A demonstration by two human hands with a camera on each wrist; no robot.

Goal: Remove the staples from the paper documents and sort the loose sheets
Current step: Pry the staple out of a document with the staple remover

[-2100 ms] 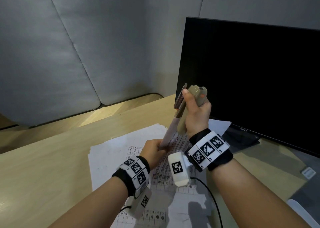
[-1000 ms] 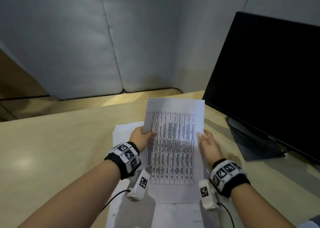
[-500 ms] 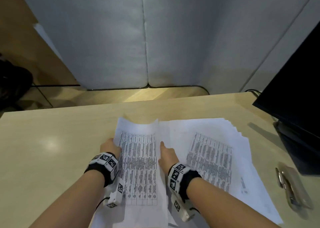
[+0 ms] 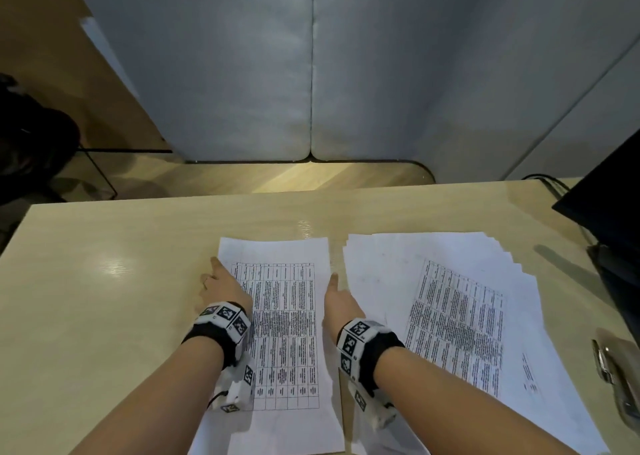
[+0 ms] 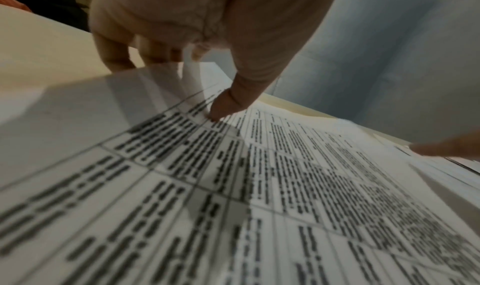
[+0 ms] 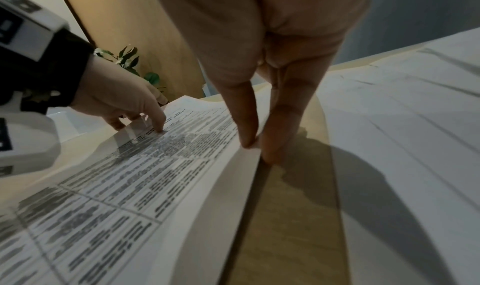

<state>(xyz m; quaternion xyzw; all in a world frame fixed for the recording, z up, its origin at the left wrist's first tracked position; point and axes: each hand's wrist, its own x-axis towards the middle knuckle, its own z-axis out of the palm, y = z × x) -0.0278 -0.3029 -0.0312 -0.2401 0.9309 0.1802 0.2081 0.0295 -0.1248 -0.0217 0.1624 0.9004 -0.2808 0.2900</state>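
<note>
A printed sheet [image 4: 284,316] with a table on it lies on the desk, left of a fanned stack of loose sheets [image 4: 450,316]; a strip of bare desk separates them. My left hand [image 4: 221,281] pinches the sheet's left edge, thumb [image 5: 228,104] on top and fingers under the edge. My right hand [image 4: 334,288] pinches the right edge [image 6: 249,166], which is lifted slightly off the desk, between thumb and a finger [image 6: 275,135]. The staple remover [image 4: 620,378] lies on the desk at the far right, out of either hand.
A black monitor [image 4: 616,212] and its stand occupy the right edge, with cables behind. Grey padded panels [image 4: 311,73] rise behind the desk [image 4: 104,281]. The desk's left edge is near, with a dark object [image 4: 27,143] beyond it.
Both hands have carried the printed sheet left off the stack, so it now lies apart from it. Earlier the right hand held the staple remover; it now lies on the desk.
</note>
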